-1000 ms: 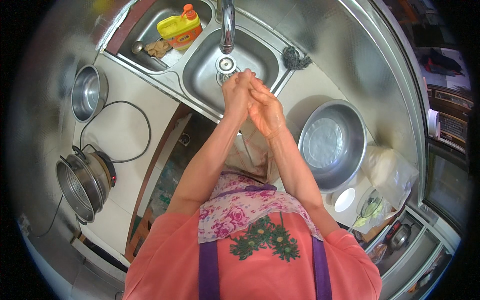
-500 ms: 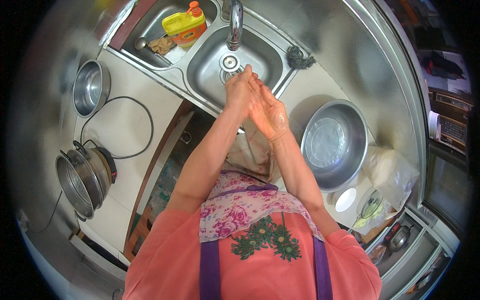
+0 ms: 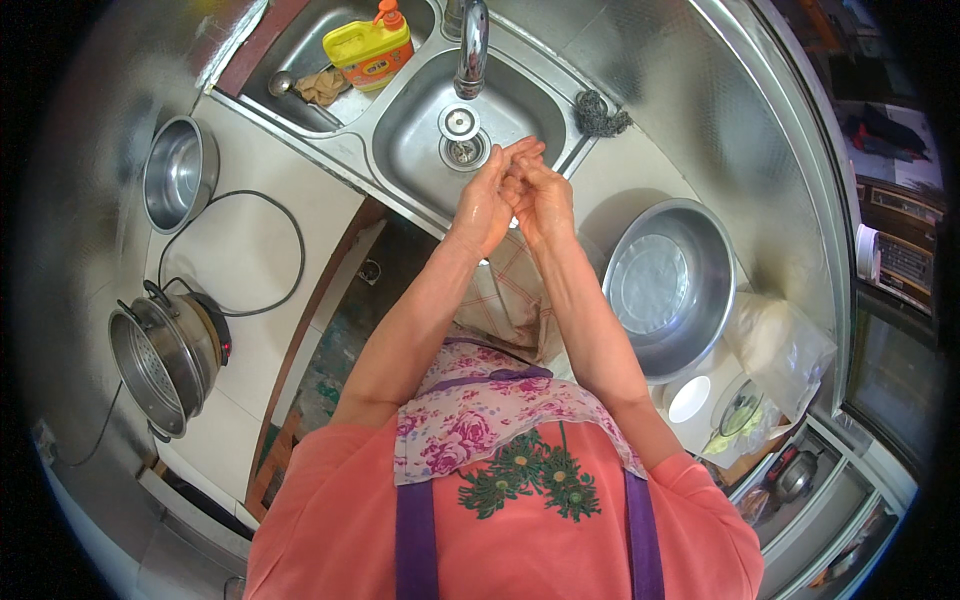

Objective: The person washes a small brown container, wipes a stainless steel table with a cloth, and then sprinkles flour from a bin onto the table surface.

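Note:
My left hand [image 3: 483, 208] and my right hand [image 3: 547, 208] are pressed together over the near edge of the sink basin [image 3: 400, 150]. The left fingers are stretched out, reaching across the tips of the right hand. Bent loosely, the right fingers rest against the left palm, and some fingertips are hidden there. Both hands look wet, with a small white patch near the right palm that I cannot make out. No object shows between them. Beyond my hands hangs the chrome faucet [image 3: 472, 55], above the drain strainer [image 3: 460, 123]; no water stream is visible.
The left basin holds a yellow-and-orange pump bottle [image 3: 370, 50], a ladle [image 3: 281, 83] and brown crumpled paper [image 3: 322, 87]. A steel wool scrubber [image 3: 600, 114] sits right of the sink. A large metal basin [image 3: 715, 270] stands right; a steel bowl [image 3: 181, 172] and pots [image 3: 165, 365] stand left.
My hands have drawn slightly back toward me, uncovering more of the drain. The right hand has turned from palm up to face the left, its fingers now bent inward.

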Demonstrator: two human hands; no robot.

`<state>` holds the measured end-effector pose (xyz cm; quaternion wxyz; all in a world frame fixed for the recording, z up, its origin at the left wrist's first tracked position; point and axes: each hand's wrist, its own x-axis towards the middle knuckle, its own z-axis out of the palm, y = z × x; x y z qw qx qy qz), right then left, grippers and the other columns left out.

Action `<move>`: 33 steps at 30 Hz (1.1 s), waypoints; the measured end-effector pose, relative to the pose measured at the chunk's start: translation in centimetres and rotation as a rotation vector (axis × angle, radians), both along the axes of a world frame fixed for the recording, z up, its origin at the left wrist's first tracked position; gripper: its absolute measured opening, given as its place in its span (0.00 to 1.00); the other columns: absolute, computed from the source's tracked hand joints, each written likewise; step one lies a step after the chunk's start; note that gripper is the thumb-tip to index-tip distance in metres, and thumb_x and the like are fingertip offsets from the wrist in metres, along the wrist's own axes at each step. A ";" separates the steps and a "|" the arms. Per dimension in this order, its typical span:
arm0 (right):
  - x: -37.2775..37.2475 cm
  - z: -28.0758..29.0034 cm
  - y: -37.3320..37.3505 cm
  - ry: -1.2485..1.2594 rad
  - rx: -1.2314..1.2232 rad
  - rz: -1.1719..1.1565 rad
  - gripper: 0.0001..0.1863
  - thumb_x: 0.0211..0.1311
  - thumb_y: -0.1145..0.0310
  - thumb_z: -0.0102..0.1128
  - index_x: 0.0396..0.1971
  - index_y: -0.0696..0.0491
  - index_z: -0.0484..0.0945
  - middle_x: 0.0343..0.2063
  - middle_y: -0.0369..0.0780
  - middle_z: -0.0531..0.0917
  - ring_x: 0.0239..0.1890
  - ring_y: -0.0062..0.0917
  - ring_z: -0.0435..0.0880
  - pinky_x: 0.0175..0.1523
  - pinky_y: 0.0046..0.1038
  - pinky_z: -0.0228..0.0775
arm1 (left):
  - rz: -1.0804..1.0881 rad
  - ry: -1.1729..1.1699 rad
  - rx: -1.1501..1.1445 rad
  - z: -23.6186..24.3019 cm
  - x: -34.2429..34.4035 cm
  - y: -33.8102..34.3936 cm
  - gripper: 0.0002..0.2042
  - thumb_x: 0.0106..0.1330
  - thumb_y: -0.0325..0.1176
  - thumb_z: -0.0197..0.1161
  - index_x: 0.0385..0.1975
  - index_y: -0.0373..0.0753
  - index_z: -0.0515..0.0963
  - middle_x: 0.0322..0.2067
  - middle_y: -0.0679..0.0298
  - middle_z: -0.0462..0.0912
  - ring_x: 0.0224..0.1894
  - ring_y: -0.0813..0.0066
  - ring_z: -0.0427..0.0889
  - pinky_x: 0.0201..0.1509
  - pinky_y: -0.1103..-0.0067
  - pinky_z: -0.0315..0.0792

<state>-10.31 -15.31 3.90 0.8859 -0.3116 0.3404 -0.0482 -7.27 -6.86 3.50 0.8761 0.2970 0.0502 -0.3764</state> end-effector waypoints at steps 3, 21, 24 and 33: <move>-0.2 -1.0 -1.2 -0.123 0.116 0.097 0.05 0.63 0.71 0.49 0.28 0.56 0.70 0.22 0.34 0.70 0.20 0.16 0.66 0.23 0.19 0.59 | -0.030 -0.026 0.037 -0.1 0.0 0.1 0.25 0.72 0.46 0.35 0.57 0.32 0.63 0.56 0.55 0.66 0.58 0.70 0.65 0.62 0.75 0.59; 0.0 -3.2 -1.5 -0.042 -0.109 0.120 0.10 0.61 0.76 0.49 0.40 0.61 0.73 0.35 0.42 0.77 0.35 0.29 0.77 0.40 0.25 0.71 | 0.093 0.073 -0.010 -0.4 -0.3 -1.6 0.24 0.72 0.46 0.34 0.55 0.32 0.64 0.52 0.52 0.69 0.56 0.63 0.68 0.62 0.70 0.61; 0.6 -1.2 -1.0 -0.003 0.022 0.004 0.08 0.59 0.79 0.49 0.38 0.63 0.74 0.34 0.41 0.77 0.35 0.25 0.78 0.40 0.23 0.74 | 0.216 0.026 0.053 -0.4 -1.0 -2.2 0.20 0.71 0.42 0.42 0.52 0.31 0.66 0.47 0.54 0.71 0.52 0.65 0.70 0.58 0.72 0.64; -1.8 0.0 1.8 -0.024 -0.276 0.306 0.25 0.57 0.86 0.44 0.58 0.61 0.64 0.53 0.41 0.69 0.53 0.26 0.70 0.59 0.24 0.61 | 0.268 0.423 0.411 -1.4 1.8 -1.0 0.15 0.66 0.40 0.53 0.24 0.36 0.67 0.20 0.63 0.68 0.19 0.73 0.69 0.26 0.75 0.73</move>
